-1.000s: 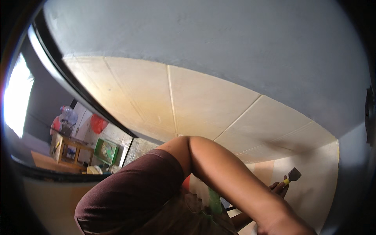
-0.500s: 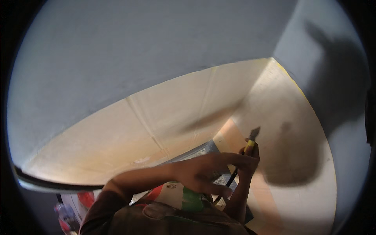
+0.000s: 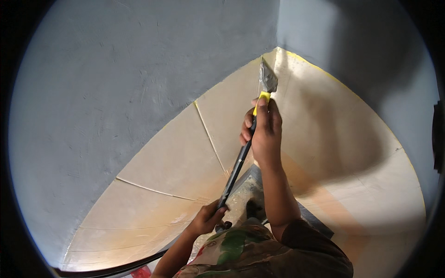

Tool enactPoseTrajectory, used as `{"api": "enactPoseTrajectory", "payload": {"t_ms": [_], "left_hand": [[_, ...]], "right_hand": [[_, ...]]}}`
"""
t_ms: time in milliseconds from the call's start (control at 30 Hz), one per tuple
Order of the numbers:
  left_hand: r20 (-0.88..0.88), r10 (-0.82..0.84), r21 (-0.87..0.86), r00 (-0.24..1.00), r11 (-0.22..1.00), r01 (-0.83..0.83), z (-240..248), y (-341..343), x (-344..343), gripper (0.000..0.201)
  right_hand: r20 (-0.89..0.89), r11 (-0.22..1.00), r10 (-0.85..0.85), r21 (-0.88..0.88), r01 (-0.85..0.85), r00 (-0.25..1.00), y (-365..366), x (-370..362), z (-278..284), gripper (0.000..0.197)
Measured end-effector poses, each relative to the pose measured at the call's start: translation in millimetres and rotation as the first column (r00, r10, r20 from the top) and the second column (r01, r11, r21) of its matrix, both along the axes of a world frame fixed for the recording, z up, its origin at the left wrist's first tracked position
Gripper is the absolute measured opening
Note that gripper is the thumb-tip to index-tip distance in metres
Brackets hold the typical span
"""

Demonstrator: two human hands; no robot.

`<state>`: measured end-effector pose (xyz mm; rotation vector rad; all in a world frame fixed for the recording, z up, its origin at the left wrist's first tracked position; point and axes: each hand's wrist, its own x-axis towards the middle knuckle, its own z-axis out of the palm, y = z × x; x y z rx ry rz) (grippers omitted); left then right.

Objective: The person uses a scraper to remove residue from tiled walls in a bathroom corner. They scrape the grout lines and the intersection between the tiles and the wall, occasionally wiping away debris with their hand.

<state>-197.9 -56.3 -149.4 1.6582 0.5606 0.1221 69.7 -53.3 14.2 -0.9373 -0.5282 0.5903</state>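
A long-handled scraper (image 3: 238,164) slants up and away from me, with a black pole, a yellow collar and a smeared grey metal blade at its far end. My right hand (image 3: 265,132) is closed around the pole at the yellow collar, thumb on top. Lower on the pole, near its bottom end, my left hand (image 3: 208,218) is wrapped round it. The blade (image 3: 268,78) is at the upper part of the cream wall panel (image 3: 227,106), just below the grey paint and left of the corner. Whether its tip touches the wall, I cannot tell.
Grey painted wall (image 3: 139,83) rises above the cream surfaces, meeting another grey wall at the corner. Thin yellow lines edge the boundary (image 3: 324,69). Below me are a spattered grey surface (image 3: 236,201) and a red item (image 3: 141,272) at the lower left. Shadows fall on the right wall.
The scraper has swung up toward the corner. My right hand has risen with it, and my left hand, earlier across my front with fingers spread, now grips the lower pole. The view has shifted.
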Motion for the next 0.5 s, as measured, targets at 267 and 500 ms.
{"api": "enactPoseTrajectory", "payload": {"t_ms": [267,500], "left_hand": [[-0.357,0.278,-0.143,0.892,0.927,-0.346,120,-42,-153,0.045],[-0.409,0.606,0.470,0.682,0.781,-0.413,144,-115,-167,0.025]], "right_hand": [[-0.144,0.857,0.509,0.178,-0.483,0.849,3,-74,-28,0.032],[-0.149,0.750,0.661,0.139,-0.646,0.735,7,-79,-7,0.034]]}}
